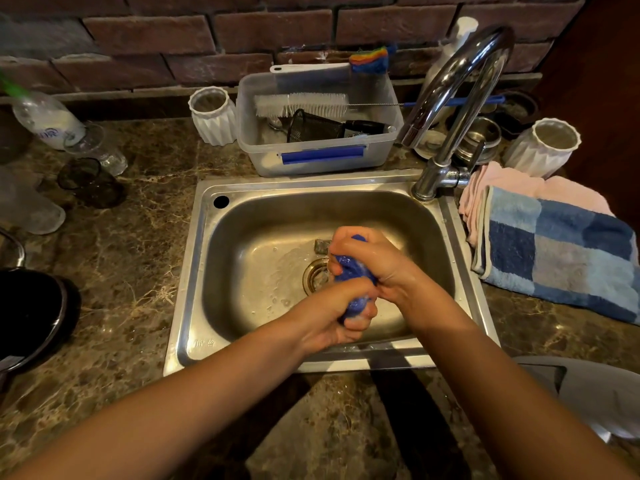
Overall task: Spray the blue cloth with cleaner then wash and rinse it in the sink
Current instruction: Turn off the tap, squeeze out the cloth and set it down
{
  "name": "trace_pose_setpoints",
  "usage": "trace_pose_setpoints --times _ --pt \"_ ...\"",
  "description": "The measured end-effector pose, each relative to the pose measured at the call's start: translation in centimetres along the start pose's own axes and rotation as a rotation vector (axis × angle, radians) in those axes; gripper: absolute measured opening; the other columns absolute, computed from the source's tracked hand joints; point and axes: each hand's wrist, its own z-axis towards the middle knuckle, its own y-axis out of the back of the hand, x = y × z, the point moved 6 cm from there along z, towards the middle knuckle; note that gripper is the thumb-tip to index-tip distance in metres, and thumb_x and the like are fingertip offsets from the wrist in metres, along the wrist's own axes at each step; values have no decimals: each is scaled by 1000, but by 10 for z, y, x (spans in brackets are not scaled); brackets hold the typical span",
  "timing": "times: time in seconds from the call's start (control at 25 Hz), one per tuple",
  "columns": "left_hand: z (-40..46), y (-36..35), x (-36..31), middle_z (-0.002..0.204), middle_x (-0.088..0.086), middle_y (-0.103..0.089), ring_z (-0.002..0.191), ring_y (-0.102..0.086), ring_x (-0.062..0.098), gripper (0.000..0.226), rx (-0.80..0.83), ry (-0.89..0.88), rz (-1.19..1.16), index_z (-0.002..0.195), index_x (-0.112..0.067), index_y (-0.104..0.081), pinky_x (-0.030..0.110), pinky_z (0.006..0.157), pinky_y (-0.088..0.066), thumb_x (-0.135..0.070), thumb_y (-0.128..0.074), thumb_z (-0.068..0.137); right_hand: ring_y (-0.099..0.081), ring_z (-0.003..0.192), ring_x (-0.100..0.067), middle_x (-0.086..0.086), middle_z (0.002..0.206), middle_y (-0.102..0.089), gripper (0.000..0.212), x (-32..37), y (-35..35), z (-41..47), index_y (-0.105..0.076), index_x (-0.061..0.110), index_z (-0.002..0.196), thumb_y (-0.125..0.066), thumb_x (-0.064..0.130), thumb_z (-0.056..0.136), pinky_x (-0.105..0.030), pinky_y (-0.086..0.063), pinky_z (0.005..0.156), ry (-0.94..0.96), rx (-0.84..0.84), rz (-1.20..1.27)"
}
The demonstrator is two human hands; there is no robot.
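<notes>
I have both hands — left hand (341, 315), right hand (372, 263) — in a clenched grip, wringing the blue cloth (353, 271) over the sink (194, 271); suds show, so rinsing likely remains.

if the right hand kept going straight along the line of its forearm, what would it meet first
The right hand, clenched on the blue cloth with the left hand, points up-left over the sink. It would probably meet the basin's bare floor or left wall first; depth is hard to judge.
</notes>
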Motion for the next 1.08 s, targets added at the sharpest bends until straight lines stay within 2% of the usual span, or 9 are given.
trace_pose_setpoints --times 0.2,0.32,0.48,0.64,0.76,0.92,1.0,1.08 --pt "8 7 14 43 -5 -37 34 -26 6 28 -194 -28 59 54 -19 -50 21 40 -16 -18 -48 81 -45 42 -15 -7 47 -41 35 -29 12 6 -42 12 49 -51 -2 79 -19 -40 40 -156 -250 -3" --pt "15 10 21 42 -6 -38 32 -25 5 22 -245 6 60 58 -18 -43 20 39 -16 -16 -45 80 -45 42 -15 0 38 -42 35 -39 22 9 -41 13 48 -52 0 79 -20 -39 42 -186 -341 -60" --pt "21 12 27 40 -8 -39 30 -25 4 22 -237 68 29 58 -19 -42 18 37 -14 -18 -44 80 -47 51 -21 0 38 -46 37 -47 29 11 -44 15 44 -54 4 79 -27 -39 50 -209 -384 -106" --pt "23 17 32 40 -9 -39 30 -23 4 22 -218 136 24 58 -20 -42 18 36 -14 -21 -45 79 -49 40 -14 -9 50 -52 30 -50 24 10 -48 11 52 -53 5 81 -18 -42 39 -265 -380 -97" --pt "24 22 33 40 -8 -42 30 -25 5 20 -253 113 33 59 -19 -43 17 36 -16 -20 -46 80 -50 38 -12 -11 55 -52 27 -51 23 10 -48 10 55 -53 6 81 -17 -43 40 -262 -372 -131" --pt "24 34 32 42 -5 -46 33 -30 8 16 -394 46 138 60 -17 -48 19 40 -22 -17 -53 75 -54 56 -20 -10 62 -55 26 -48 24 11 -49 12 58 -56 11 83 -28 -46 58 -191 -354 -269" --pt "21 42 30 41 -4 -45 34 -33 9 15 -455 22 209 61 -15 -49 21 42 -24 -15 -58 73 -57 75 -23 -9 77 -59 19 -43 25 10 -50 17 69 -59 21 84 -36 -47 73 -132 -360 -395" --pt "16 45 23 50 0 -46 40 -37 10 14 -447 -20 258 71 -15 -50 23 43 -30 -14 -63 74 -60 93 -24 -8 98 -61 16 -41 28 4 -52 22 87 -63 33 82 -38 -49 79 -138 -317 -434"
